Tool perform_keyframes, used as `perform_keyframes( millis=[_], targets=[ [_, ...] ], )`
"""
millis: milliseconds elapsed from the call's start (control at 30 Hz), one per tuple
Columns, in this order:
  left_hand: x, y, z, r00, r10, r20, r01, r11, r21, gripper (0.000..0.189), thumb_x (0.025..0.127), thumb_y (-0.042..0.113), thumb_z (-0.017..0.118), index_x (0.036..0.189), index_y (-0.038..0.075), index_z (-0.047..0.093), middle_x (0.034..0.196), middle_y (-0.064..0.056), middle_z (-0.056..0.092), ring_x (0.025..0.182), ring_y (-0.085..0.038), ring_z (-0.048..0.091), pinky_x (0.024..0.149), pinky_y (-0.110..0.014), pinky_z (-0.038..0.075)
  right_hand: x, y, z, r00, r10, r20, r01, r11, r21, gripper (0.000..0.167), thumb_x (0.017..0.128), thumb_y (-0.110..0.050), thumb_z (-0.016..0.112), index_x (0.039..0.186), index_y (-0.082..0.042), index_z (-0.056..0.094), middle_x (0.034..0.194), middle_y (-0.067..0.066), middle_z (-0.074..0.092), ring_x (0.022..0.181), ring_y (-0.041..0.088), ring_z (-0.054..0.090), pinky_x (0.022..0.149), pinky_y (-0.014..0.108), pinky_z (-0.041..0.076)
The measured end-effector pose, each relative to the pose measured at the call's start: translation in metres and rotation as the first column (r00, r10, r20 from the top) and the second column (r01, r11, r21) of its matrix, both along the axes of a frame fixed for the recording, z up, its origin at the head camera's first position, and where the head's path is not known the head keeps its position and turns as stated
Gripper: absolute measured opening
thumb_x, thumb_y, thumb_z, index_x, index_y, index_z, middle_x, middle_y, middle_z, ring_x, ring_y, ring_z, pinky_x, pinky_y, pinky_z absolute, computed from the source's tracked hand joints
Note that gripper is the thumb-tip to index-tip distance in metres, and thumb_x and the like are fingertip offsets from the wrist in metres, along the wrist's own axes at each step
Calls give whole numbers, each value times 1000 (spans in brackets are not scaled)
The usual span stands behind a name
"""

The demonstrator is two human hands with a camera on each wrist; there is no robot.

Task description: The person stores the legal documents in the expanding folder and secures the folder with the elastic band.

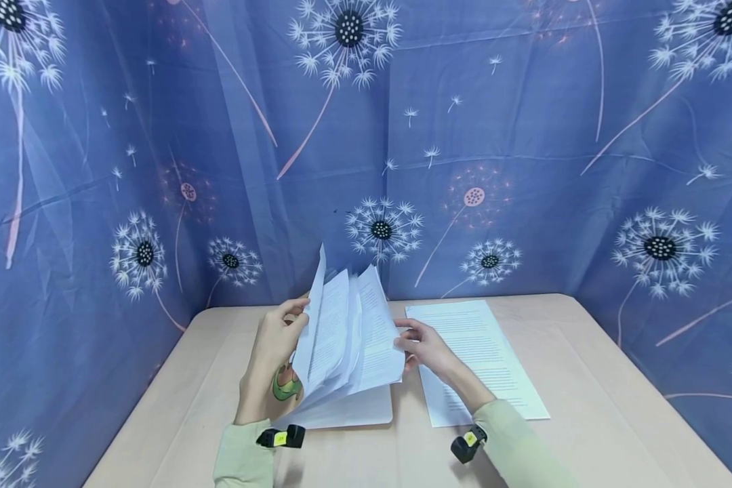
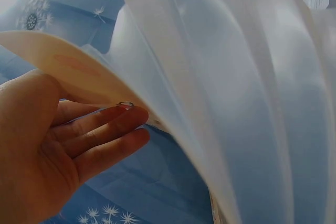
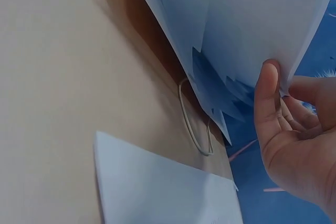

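A folder [image 1: 287, 385] with a cartoon picture on its brown cover stands partly open at the middle of the table, its leaves fanned out. My left hand [image 1: 272, 344] holds the cover side at the left; in the left wrist view the fingers [image 2: 113, 137] lie under the tan cover [image 2: 79, 72], beside several translucent sleeves [image 2: 226, 66]. At the right, my right hand [image 1: 428, 349] pinches the edge of printed sheets [image 1: 372, 325] between thumb and fingers. In the right wrist view the thumb [image 3: 268, 85] presses on the white sheet [image 3: 247, 24].
A stack of printed paper [image 1: 478, 359] lies on the table [image 1: 598, 407] right of the folder, beneath my right forearm. A thin cord loop [image 3: 189, 124] shows by the folder's edge. Blue dandelion-print curtains [image 1: 524, 122] stand behind and at both sides.
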State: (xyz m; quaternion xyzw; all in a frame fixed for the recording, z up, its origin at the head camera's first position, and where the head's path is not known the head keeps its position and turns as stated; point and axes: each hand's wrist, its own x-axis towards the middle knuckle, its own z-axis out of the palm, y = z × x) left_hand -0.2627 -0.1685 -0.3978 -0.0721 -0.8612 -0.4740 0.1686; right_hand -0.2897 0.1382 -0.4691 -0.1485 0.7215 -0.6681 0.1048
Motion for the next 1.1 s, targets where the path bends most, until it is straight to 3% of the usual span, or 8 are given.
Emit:
perform_keyframes(
  millis=[333,633,1100],
  targets=[
    [1,0,0,1000,0,9,0,1000,4,33,95,20,55,126,19,68,110,-9,69,85,-24,65,57,-27,47,3,-11,-2,1000,15,0,-15,999,51,56,97,-10,58,148,3,39,96,6,62,59,11,58,51,25,49],
    [0,0,0,1000,-11,15,11,1000,16,34,96,18,54,127,18,68,109,-10,68,68,-20,58,48,-26,44,7,-28,1,1000,-3,-4,3,997,78,55,97,-9,58,148,2,41,101,9,60,55,8,54,50,21,43],
    [1,2,1,1000,-19,15,18,1000,19,34,95,17,55,127,17,68,109,-11,67,60,-16,56,47,-27,45,7,-47,-6,999,14,-40,-7,987,164,57,94,-9,60,148,-1,43,110,16,64,57,10,53,50,23,41]
  ],
)
